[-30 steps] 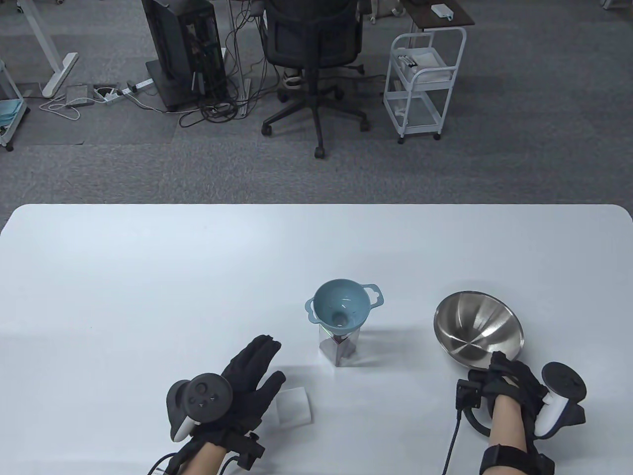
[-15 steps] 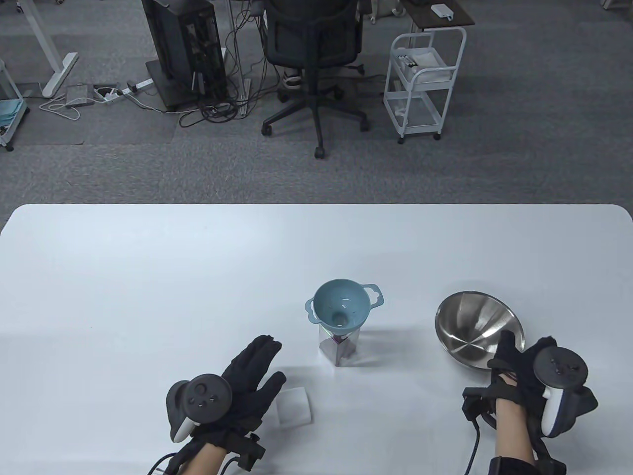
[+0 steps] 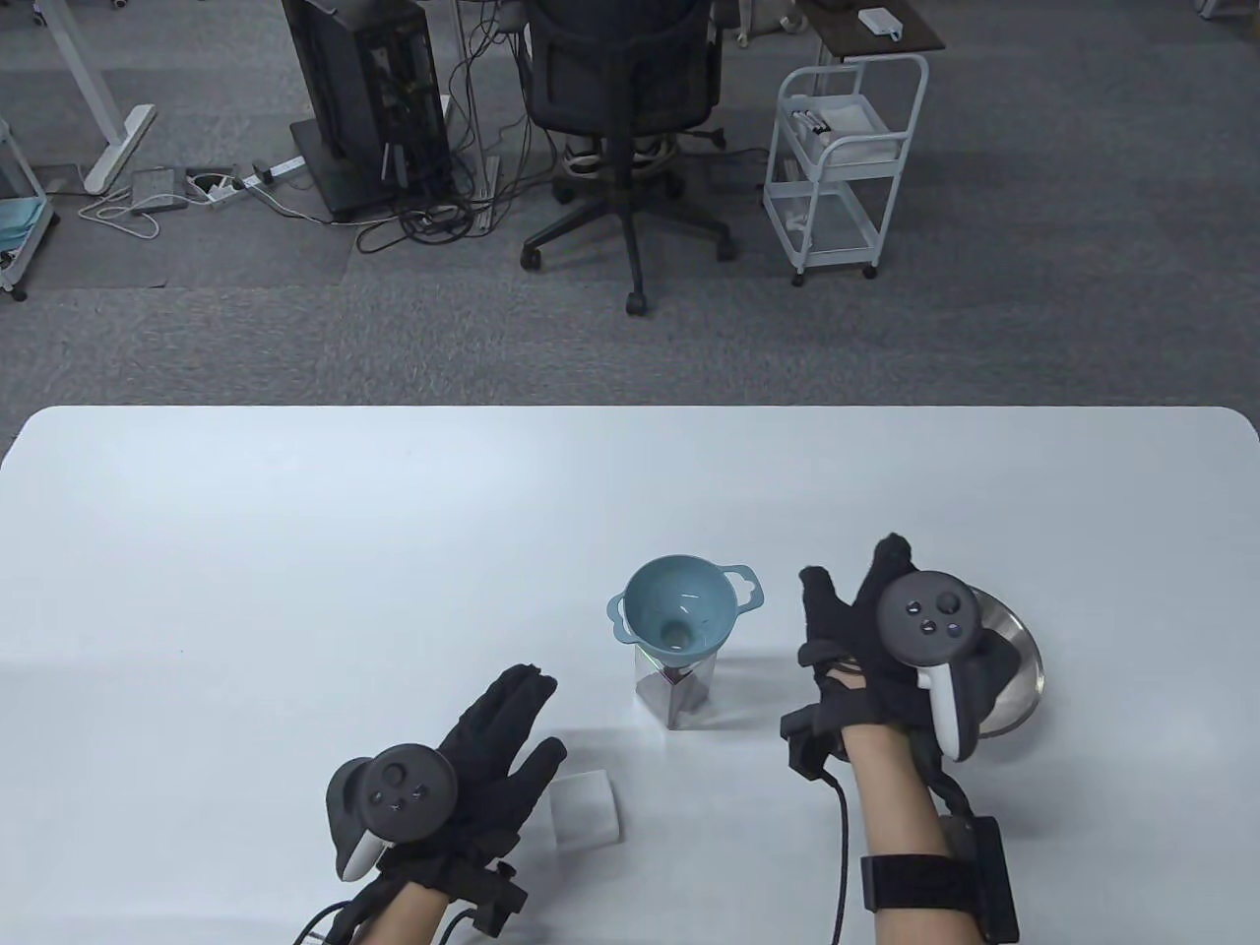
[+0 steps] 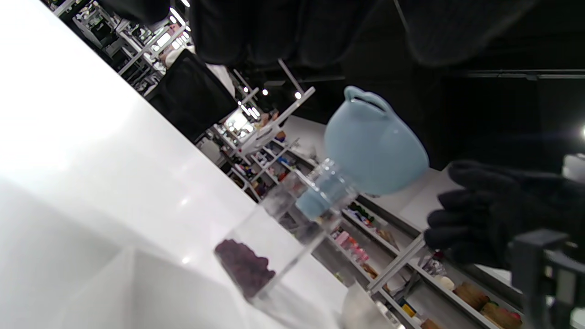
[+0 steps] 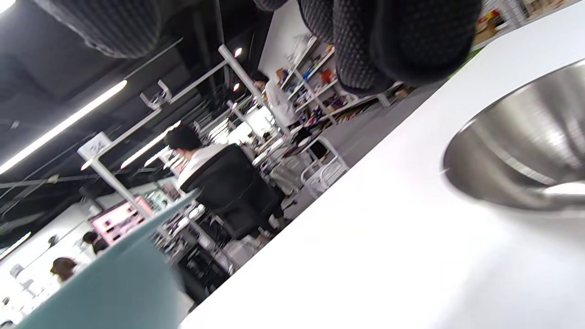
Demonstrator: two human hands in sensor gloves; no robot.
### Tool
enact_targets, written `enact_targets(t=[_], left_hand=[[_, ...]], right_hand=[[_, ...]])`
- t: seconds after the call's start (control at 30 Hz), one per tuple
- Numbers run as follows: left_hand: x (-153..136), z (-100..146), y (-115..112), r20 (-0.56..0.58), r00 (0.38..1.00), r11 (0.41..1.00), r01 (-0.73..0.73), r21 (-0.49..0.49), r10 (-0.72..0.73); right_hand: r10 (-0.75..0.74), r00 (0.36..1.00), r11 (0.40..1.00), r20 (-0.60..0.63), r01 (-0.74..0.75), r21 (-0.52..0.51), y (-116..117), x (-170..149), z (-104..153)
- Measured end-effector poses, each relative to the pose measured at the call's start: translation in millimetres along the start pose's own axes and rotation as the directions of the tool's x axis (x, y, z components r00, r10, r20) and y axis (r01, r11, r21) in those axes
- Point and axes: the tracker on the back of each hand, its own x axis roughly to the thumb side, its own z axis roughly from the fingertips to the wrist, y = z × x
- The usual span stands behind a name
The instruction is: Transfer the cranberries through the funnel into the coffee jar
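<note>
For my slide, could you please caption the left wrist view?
Blue funnel seated in the clear coffee jar, cranberries at its bottom, right hand nearby.

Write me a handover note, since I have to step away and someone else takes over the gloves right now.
Left hand: flat on the table, holds nothing, beside a small white lid.
Right hand: fingers spread, holds nothing, over the steel bowl's left side.
Blue funnel sits in the mouth of the clear coffee jar.
Done: cranberries lie at the jar's bottom; the visible part of the bowl shows none.
Left: probably lift the funnel off and put the lid on.
</note>
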Motion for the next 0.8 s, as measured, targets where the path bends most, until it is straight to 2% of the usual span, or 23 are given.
enact_targets(t=[0.13, 0.27, 0.33, 0.53, 0.8], left_hand=[[-1, 0, 1, -0.004, 1.000, 1.000, -0.006, 0.003, 0.006], [-1, 1, 1, -0.005, 1.000, 1.000, -0.014, 0.005, 0.014], [-1, 1, 1, -0.005, 1.000, 1.000, -0.016, 0.005, 0.016], [-2, 1, 2, -0.007, 1.000, 1.000, -0.027, 0.008, 0.027], [-2, 1, 2, -0.011, 0.999, 0.999, -0.032, 0.004, 0.032]], right_hand=[[0.036, 0.999, 0.995, 0.037, -0.039, 0.087, 24, 25, 0], [0.053, 0.998, 0.980, 0.042, -0.060, 0.192, 43, 36, -1], [0.069, 0.997, 0.974, 0.044, -0.077, 0.213, 49, 39, -2], [0.097, 0.995, 0.968, 0.030, -0.101, 0.231, 58, 43, -3], [0.072, 0.997, 0.976, -0.006, -0.070, 0.204, 56, 39, -5]])
